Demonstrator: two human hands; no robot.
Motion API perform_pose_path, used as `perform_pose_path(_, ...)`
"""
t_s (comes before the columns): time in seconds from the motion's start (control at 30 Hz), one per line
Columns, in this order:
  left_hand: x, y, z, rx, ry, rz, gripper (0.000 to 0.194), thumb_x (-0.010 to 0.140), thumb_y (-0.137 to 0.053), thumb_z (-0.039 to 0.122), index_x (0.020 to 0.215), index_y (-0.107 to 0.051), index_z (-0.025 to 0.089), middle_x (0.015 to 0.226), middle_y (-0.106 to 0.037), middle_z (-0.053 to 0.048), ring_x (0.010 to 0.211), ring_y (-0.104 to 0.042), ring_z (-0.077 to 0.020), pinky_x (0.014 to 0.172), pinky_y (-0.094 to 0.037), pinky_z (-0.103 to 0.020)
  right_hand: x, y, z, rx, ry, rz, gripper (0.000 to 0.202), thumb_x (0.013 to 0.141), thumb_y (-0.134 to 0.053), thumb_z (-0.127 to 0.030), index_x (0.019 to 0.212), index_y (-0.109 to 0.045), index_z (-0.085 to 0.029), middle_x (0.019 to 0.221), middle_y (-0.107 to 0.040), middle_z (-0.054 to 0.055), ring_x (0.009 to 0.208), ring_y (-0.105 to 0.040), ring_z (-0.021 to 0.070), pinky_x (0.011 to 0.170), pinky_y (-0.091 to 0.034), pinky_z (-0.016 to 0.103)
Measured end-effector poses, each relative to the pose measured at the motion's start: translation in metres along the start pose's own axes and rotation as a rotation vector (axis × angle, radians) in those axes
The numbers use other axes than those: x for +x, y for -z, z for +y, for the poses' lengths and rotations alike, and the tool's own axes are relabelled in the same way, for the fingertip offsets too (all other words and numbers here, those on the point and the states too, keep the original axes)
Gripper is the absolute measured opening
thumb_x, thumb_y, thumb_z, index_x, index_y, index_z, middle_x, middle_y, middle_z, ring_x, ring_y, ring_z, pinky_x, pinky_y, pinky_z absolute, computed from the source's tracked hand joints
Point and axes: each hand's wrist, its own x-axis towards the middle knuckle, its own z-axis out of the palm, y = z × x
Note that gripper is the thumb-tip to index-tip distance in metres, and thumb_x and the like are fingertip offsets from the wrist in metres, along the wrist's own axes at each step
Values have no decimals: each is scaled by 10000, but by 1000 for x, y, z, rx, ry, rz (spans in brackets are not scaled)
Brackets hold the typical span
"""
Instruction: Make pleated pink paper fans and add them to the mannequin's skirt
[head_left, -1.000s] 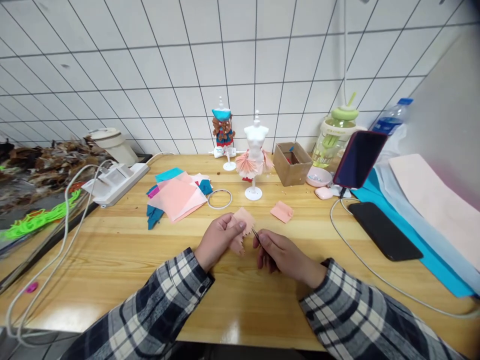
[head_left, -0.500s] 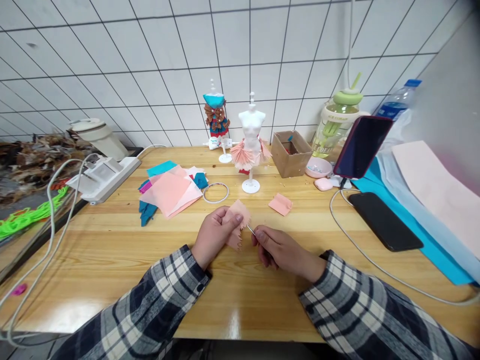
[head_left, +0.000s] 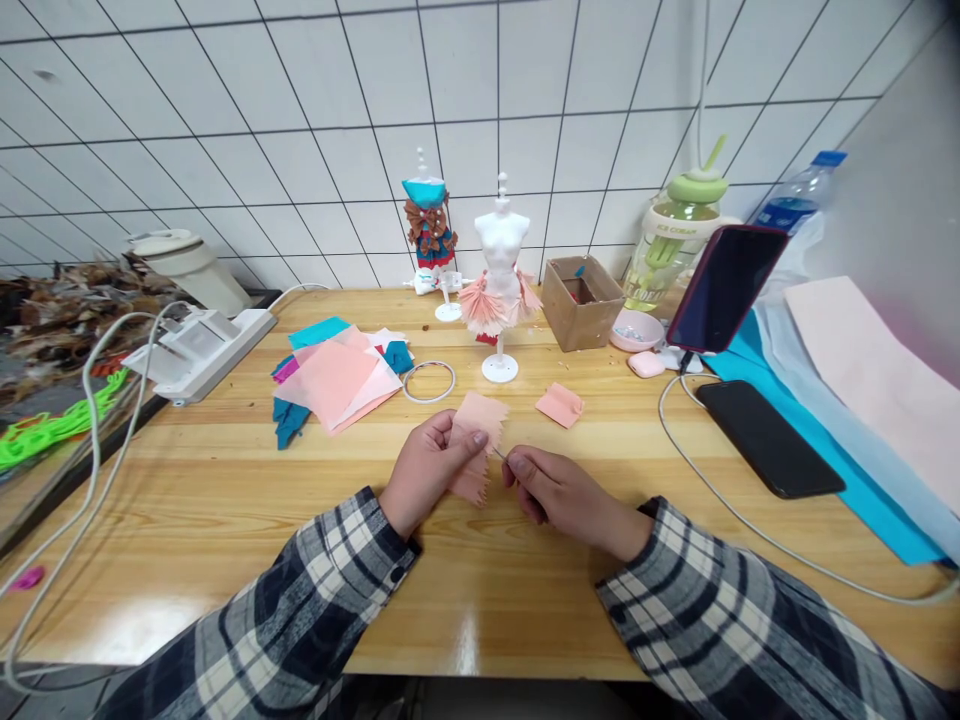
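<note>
My left hand (head_left: 431,465) pinches a folded piece of pink crepe paper (head_left: 480,412) between thumb and fingers. Small jagged notches run down the paper's right edge. Closed around small scissors (head_left: 500,455), my right hand (head_left: 551,485) covers the handles; only the thin metal tip shows, at the notched edge. Beyond the hands stands a white mini dress form (head_left: 501,245) with a pleated pink paper skirt (head_left: 484,305). Another small pink paper piece (head_left: 560,404) lies to the right, and a thin ring (head_left: 429,399) rests to the left.
Paper sheets (head_left: 330,380) lie at left, near a white power strip (head_left: 206,350) with cables. A dressed form (head_left: 429,230), cardboard box (head_left: 583,315), pink dish (head_left: 637,330) and bottle (head_left: 679,235) stand at the back. Phones (head_left: 771,438) and large sheets (head_left: 874,380) occupy the right.
The pink paper has turned slightly in my left hand, so more of its upper notched edge shows. The scissors tip has shifted a little along that edge. The view has tilted slightly.
</note>
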Motion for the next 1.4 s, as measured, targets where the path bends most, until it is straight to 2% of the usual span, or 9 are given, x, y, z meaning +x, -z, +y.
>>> perform_pose_path(0.47, 0, -2, 2, 61, 3, 48, 401, 663, -780, 412, 924, -629, 147, 804, -720, -35, 655, -640, -166, 601, -489, -258, 2, -1, 3, -18, 34, 33, 397, 973, -274, -519, 804, -472, -219, 539, -465, -59, 465, -417, 101, 495, -339, 233)
perform_pose_path(0.73, -1, -1, 2, 69, 14, 53, 378, 684, -772, 400, 926, -622, 152, 759, -710, -14, 601, -617, -142, 615, -494, -264, 2, 0, 3, -39, 43, 17, 362, 980, -286, -476, 792, -460, -219, 540, -462, -59, 468, -416, 103, 499, -328, 232)
perform_pose_path(0.9, -1, -1, 3, 65, 0, 61, 381, 670, -785, 397, 918, -628, 155, 771, -711, -12, 634, -624, -150, 629, -490, -262, 3, 1, 2, -67, 48, 24, 346, 982, -299, -445, 767, -449, -219, 549, -468, -56, 471, -423, 104, 501, -327, 234)
perform_pose_path(1.13, 1, 1, 2, 71, -50, 33, 355, 719, -752, 386, 955, -637, 147, 847, -715, -30, 678, -623, -142, 644, -485, -246, 2, 6, 3, -63, 25, 25, 359, 979, -289, -464, 820, -487, -210, 547, -482, -55, 473, -442, 104, 492, -351, 228)
perform_pose_path(1.4, -3, -1, 5, 125, 19, -60, 364, 732, -731, 411, 962, -626, 149, 770, -705, -21, 634, -638, -151, 617, -511, -263, 0, 7, 1, -57, 30, 20, 378, 967, -315, -472, 836, -541, -199, 568, -449, -50, 501, -426, 101, 500, -343, 225)
